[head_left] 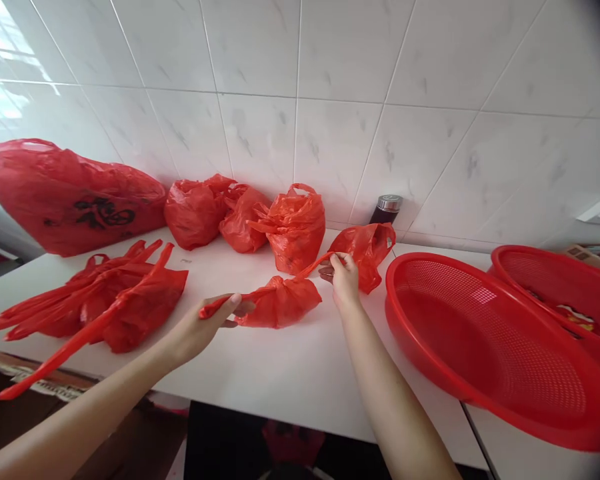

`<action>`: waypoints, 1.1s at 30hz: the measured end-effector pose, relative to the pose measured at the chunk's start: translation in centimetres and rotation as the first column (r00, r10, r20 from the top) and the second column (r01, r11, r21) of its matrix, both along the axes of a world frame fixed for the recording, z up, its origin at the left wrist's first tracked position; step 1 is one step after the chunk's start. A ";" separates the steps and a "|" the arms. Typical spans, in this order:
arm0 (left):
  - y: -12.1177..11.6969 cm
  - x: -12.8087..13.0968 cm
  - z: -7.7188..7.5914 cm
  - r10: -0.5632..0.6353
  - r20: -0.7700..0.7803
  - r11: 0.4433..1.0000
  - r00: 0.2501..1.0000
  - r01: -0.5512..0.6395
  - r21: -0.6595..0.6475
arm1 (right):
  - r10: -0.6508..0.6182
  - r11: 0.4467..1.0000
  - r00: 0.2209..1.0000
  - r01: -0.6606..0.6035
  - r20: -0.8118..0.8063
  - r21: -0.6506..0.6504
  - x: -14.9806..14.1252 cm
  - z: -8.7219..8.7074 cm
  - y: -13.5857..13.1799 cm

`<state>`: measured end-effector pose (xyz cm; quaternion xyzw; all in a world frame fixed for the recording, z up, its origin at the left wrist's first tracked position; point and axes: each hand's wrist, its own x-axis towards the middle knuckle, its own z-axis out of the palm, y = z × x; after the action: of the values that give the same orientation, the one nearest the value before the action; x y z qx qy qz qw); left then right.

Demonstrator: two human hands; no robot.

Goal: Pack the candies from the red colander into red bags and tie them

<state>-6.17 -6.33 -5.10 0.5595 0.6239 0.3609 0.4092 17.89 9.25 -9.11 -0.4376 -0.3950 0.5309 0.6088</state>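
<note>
A small red plastic bag (285, 305) rests on the white table between my hands, its neck gathered and its two handles drawn out sideways. My left hand (213, 322) is closed around the left handle, with the thumb on top. Pinched in the fingers of my right hand (343, 273) is the other handle, pulled up to the right. Close behind my right hand lies another red plastic bag (367, 250). To the left, several tied red bags (145, 300) with long twisted handles lie in a heap. What the bags contain is hidden.
Along the tiled wall stand filled red bags (300, 227) and a large red bag with black lettering (80, 200). A dark flask with a silver lid (387, 208) is behind. Red plastic baskets (450, 333) fill the right side. The white table (300, 373) ends near me.
</note>
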 end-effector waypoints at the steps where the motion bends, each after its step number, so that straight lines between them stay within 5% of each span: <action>1: 0.6 -0.1 -0.2 -0.014 0.005 0.999 1.000 0.014 -0.045 | 0.019 1.000 1.000 -0.019 0.005 -0.005 -0.1 -0.2 -0.1; 6: 3.4 -1.3 -1.4 -0.064 -0.130 0.990 0.989 0.047 -0.133 | 0.107 0.994 0.993 -0.107 0.043 -0.005 -0.1 -1.7 -0.9; 15: 5.8 1.3 -3.1 -0.010 -0.448 0.988 0.894 0.079 0.135 | 0.159 0.980 0.946 -0.185 0.283 0.069 -1.9 -5.1 -2.3; 25: 7.4 4.3 -5.0 -0.088 -0.376 0.951 0.922 0.191 0.245 | 0.154 0.945 0.736 -0.304 0.660 0.119 -1.8 -5.7 -3.9; 33: 6.9 4.0 -5.2 -0.020 -0.308 0.985 0.951 0.071 0.156 | 0.032 0.965 0.652 -0.218 0.758 0.148 -1.7 -7.0 -2.9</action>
<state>-2.22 0.59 -10.32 0.6549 0.6344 0.3109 0.2681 16.22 6.36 -16.12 -0.5166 -0.6972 0.2961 0.3992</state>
